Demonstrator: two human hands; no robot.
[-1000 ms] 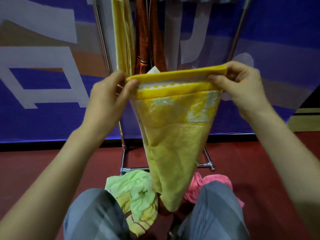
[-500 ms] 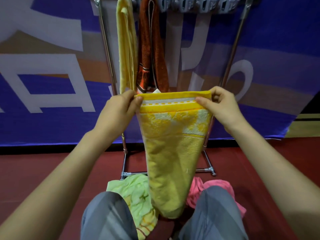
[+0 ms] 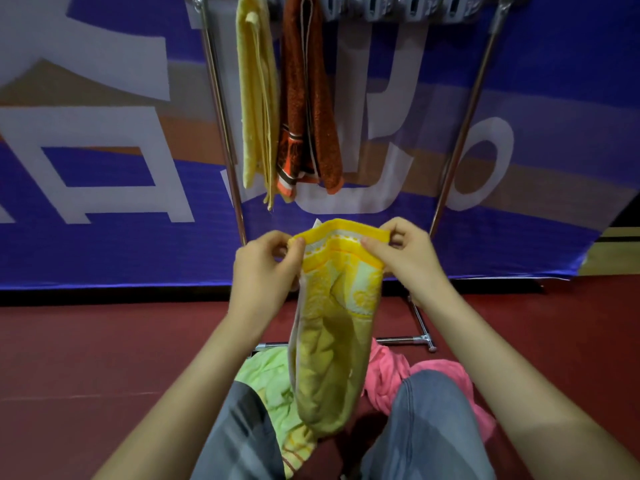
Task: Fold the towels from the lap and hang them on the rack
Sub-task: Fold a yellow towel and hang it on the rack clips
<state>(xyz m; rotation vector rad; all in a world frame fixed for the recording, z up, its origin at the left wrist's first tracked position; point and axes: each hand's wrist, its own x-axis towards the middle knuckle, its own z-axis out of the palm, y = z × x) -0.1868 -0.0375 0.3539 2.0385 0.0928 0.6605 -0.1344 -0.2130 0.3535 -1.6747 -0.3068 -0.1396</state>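
A bright yellow towel (image 3: 332, 344) hangs folded in front of me, its lower end dangling between my knees. My left hand (image 3: 265, 271) pinches its top left corner and my right hand (image 3: 401, 254) pinches the top right corner, the two hands close together. A light green towel (image 3: 266, 382) lies over my left knee and a pink towel (image 3: 429, 379) lies by my right knee. The metal rack (image 3: 221, 109) stands ahead, with a pale yellow towel (image 3: 256, 98) and a rust-orange towel (image 3: 311, 98) hanging side by side from its top bar.
Grey pegs (image 3: 408, 8) line the rack's top bar to the right of the hung towels. A blue banner (image 3: 104, 168) with white shapes stands behind the rack. The floor (image 3: 104, 358) is dark red. The rack's foot bar (image 3: 405, 339) lies just beyond my knees.
Both hands have come down and closer together, narrowing the yellow towel's top edge. The view has tilted up, showing more of the rack's top.
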